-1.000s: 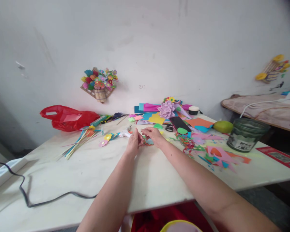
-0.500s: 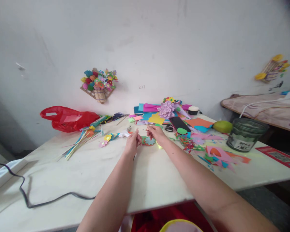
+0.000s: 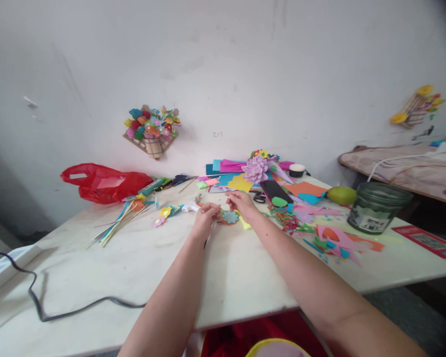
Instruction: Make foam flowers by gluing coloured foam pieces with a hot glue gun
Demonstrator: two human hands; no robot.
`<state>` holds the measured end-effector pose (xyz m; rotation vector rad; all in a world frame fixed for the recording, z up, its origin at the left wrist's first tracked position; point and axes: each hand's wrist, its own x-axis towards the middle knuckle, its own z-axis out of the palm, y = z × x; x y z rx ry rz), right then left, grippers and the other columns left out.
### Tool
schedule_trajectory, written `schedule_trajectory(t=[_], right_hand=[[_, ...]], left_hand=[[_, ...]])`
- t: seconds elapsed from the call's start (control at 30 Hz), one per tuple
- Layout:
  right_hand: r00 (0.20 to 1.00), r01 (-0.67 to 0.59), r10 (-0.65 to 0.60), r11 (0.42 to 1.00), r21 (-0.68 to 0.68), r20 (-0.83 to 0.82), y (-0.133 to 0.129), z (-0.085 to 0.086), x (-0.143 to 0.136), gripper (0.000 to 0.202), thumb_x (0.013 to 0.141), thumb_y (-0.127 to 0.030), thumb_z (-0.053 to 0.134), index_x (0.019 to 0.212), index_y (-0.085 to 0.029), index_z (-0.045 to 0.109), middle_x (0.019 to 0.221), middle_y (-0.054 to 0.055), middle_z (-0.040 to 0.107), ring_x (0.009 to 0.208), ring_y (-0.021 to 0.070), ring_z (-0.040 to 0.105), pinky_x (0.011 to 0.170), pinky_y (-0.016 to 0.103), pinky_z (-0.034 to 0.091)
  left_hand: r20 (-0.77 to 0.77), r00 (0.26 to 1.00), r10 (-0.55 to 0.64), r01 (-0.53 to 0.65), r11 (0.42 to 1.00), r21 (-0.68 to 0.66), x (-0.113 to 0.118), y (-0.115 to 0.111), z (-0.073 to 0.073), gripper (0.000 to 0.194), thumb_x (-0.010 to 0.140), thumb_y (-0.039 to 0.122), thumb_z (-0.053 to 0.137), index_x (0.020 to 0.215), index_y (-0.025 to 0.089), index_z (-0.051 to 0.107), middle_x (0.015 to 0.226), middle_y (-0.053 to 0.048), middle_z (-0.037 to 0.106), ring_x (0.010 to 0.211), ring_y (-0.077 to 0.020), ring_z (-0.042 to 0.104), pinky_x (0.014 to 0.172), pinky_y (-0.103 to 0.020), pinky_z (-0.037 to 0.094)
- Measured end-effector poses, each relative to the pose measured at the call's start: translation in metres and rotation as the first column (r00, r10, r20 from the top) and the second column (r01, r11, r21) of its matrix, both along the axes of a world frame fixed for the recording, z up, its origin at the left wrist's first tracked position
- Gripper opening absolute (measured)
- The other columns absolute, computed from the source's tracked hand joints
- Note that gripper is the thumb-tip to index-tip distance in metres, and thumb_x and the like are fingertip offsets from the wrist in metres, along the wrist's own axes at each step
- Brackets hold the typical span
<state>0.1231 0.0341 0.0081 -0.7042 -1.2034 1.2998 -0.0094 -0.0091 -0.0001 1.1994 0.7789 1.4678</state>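
My left hand (image 3: 206, 217) is closed in a pinch above the middle of the table; what it holds, if anything, is too small to make out. Just right of it, my right hand (image 3: 242, 204) also has thumb and fingertips drawn together, and I cannot tell what lies between them. Below and between the hands lie cut-out flowers, a light blue flower (image 3: 230, 216) on top. A yellow-green piece (image 3: 245, 223) rests under my right wrist. Beside my left hand is a white glue gun (image 3: 190, 207), partly hidden. Yellow and pink flowers (image 3: 162, 216) lie further left.
Thin sticks (image 3: 122, 223) and a red plastic bag (image 3: 105, 182) are at the left. Behind my right hand are coloured sheets (image 3: 241, 182), scissors (image 3: 260, 197) and a phone (image 3: 274, 191). Scraps (image 3: 336, 238) and a dark green tub (image 3: 379, 208) stand right. A black cable (image 3: 92, 302) crosses the left front.
My left hand's fingers have tipped down and to the right, away from their upright pose. My right hand has shifted only slightly, its fingertips still together.
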Motion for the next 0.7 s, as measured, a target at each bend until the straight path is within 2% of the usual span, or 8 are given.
schedule_trajectory(t=[0.17, 0.3, 0.37, 0.47, 0.53, 0.7], right_hand=[[0.996, -0.019, 0.016, 0.999, 0.036, 0.091, -0.003, 0.001, 0.001, 0.032, 0.064, -0.046, 0.057, 0.065, -0.014, 0.054, 0.047, -0.004, 0.049, 0.033, 0.0040, 0.038, 0.030, 0.018, 0.027], [0.995, 0.023, -0.027, 0.999, 0.048, 0.093, 0.000, 0.000, 0.004, 0.030, 0.057, -0.040, 0.065, 0.063, -0.014, 0.051, 0.048, -0.004, 0.051, 0.034, 0.0045, 0.039, 0.031, 0.018, 0.029], [0.996, 0.034, -0.037, 0.999, 0.038, 0.077, 0.003, 0.000, 0.005, 0.028, 0.056, -0.036, 0.067, 0.065, -0.014, 0.053, 0.052, -0.002, 0.055, 0.037, 0.0051, 0.042, 0.033, 0.018, 0.033], [0.996, 0.052, -0.054, 0.998, 0.027, 0.068, 0.005, -0.001, 0.008, 0.028, 0.060, -0.038, 0.063, 0.068, -0.013, 0.056, 0.056, 0.002, 0.059, 0.041, 0.0059, 0.045, 0.035, 0.018, 0.035], [0.993, 0.078, -0.080, 0.997, 0.023, 0.082, 0.006, -0.001, 0.009, 0.030, 0.064, -0.043, 0.059, 0.069, -0.013, 0.056, 0.053, 0.002, 0.058, 0.038, 0.0059, 0.044, 0.033, 0.017, 0.033], [0.985, 0.099, -0.111, 0.991, 0.093, 0.134, 0.007, -0.003, 0.008, 0.032, 0.065, -0.045, 0.057, 0.064, -0.013, 0.057, 0.047, -0.002, 0.051, 0.035, 0.0044, 0.038, 0.032, 0.017, 0.030]], left_hand=[[-0.077, 0.997, 0.022, -0.020, 0.999, 0.028, 0.000, 0.001, -0.002, 0.022, 0.059, 0.032, 0.065, 0.058, 0.013, 0.054, 0.051, 0.002, 0.050, 0.047, -0.0071, 0.046, 0.049, -0.020, 0.036], [-0.061, 0.997, 0.047, -0.045, 0.998, 0.034, -0.002, 0.004, -0.004, 0.037, 0.066, 0.044, 0.056, 0.049, 0.013, 0.047, 0.050, 0.001, 0.047, 0.044, -0.0065, 0.043, 0.045, -0.020, 0.034], [-0.057, 0.997, 0.060, -0.059, 0.998, 0.018, -0.002, 0.006, -0.004, 0.037, 0.066, 0.045, 0.056, 0.050, 0.013, 0.047, 0.050, 0.001, 0.047, 0.044, -0.0062, 0.043, 0.045, -0.020, 0.033], [-0.043, 0.997, 0.069, -0.069, 0.998, 0.006, -0.002, 0.008, -0.004, 0.034, 0.065, 0.044, 0.058, 0.056, 0.013, 0.050, 0.052, 0.001, 0.048, 0.046, -0.0061, 0.042, 0.046, -0.019, 0.034], [-0.056, 0.995, 0.081, -0.080, 0.997, 0.015, -0.001, 0.007, -0.004, 0.034, 0.064, 0.045, 0.059, 0.057, 0.013, 0.050, 0.051, 0.002, 0.047, 0.045, -0.0057, 0.041, 0.046, -0.018, 0.034], [-0.172, 0.979, 0.112, -0.110, 0.994, 0.022, 0.000, 0.006, -0.002, 0.040, 0.066, 0.049, 0.055, 0.048, 0.016, 0.044, 0.039, 0.005, 0.037, 0.036, -0.0057, 0.034, 0.040, -0.019, 0.032]])
